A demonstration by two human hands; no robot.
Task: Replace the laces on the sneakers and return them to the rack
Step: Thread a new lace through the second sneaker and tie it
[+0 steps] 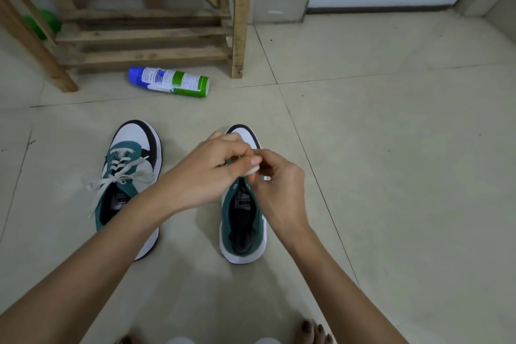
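Two bare hands meet over a green, white and black sneaker on a tiled floor (391, 176). The left hand (212, 167) and right hand (279, 187) both pinch a small bunched piece of white lace (253, 170) between thumb and fingertips, just above the shoe's front half.

This unlaced sneaker (243, 220) lies directly beneath the hands. Its long axis runs from 12 to 6 o'clock, with the white toe at 12 and the heel at 6. Its upper eyelets are empty and its mouth gapes open. The right hand seems slightly nearer the eyelets.

At 9 o'clock, well apart, stands the laced sneaker (134, 148) with loose white ends trailing. The wooden rack (145, 36) stands at 11 o'clock, and a spray can (170, 81) lies on its side before it.
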